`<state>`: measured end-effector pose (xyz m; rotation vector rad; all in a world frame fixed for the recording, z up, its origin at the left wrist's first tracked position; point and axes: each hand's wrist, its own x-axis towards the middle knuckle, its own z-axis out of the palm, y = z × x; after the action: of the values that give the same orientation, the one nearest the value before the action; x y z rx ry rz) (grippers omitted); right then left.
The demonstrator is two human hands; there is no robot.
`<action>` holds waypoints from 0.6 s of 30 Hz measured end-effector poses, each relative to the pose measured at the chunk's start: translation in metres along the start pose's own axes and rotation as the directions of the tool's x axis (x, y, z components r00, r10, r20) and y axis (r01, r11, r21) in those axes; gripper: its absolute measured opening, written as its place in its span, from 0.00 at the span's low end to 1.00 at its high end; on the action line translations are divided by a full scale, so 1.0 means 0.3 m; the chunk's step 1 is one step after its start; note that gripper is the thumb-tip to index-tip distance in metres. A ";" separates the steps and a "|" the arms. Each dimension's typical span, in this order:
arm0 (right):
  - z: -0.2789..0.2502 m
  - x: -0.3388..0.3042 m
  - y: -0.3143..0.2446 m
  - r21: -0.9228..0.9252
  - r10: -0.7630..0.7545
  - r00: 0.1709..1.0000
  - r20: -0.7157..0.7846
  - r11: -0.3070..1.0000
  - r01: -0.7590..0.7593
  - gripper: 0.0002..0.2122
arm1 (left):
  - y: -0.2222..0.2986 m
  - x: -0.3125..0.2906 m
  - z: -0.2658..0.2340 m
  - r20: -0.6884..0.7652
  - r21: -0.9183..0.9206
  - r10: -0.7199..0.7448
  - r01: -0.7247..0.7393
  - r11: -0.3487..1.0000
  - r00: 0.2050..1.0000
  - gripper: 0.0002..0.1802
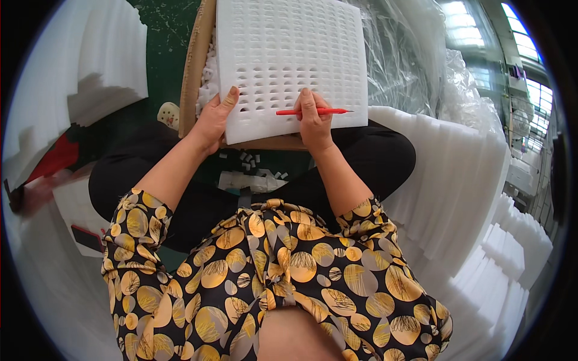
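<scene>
A thick white foam sheet (289,60) with rows of small slots tilts over an open cardboard box (194,72). At its lower left corner my left hand (212,123) grips the edge, thumb on top and fingers underneath. My right hand (314,120) is closed around a slim red pen-like tool (328,111) near the sheet's lower right edge. The tool lies level across the foam, its thin dark tip pointing right; its exact kind does not show. Slots in the lower left and middle rows look darker than those higher up.
Small white foam bits (208,81) fill the box's left side, and several more (250,161) lie on the green floor between my legs. Stacked white foam sheets (445,174) stand at my right, others (108,48) at far left. Clear plastic wrap (403,54) hangs behind.
</scene>
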<state>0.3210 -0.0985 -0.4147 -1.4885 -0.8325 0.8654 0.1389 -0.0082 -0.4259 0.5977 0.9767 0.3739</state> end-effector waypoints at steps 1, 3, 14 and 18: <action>-0.001 0.003 0.015 0.001 -0.001 1.000 -0.001 1.000 0.001 0.16 | -0.001 0.002 0.005 0.001 0.001 0.001 -0.001 1.000 1.000 0.30; 0.007 0.012 0.057 -0.385 -0.292 0.953 0.082 0.873 0.301 0.16 | -0.007 0.000 0.020 0.023 0.017 0.032 -0.032 0.999 0.999 0.30; 0.065 -0.011 0.022 -0.262 -0.290 0.956 0.054 0.919 0.294 0.15 | -0.009 -0.013 0.024 0.049 0.042 0.084 -0.086 0.995 0.995 0.29; 0.090 -0.007 0.056 -0.423 -0.397 0.908 0.135 0.806 0.415 0.15 | -0.010 -0.015 0.033 0.043 0.076 0.070 -0.073 0.994 0.997 0.29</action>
<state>0.2966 -0.0890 -0.4330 -1.5931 -1.3917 0.3914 0.1452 -0.0161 -0.4207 0.7092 0.9357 0.3872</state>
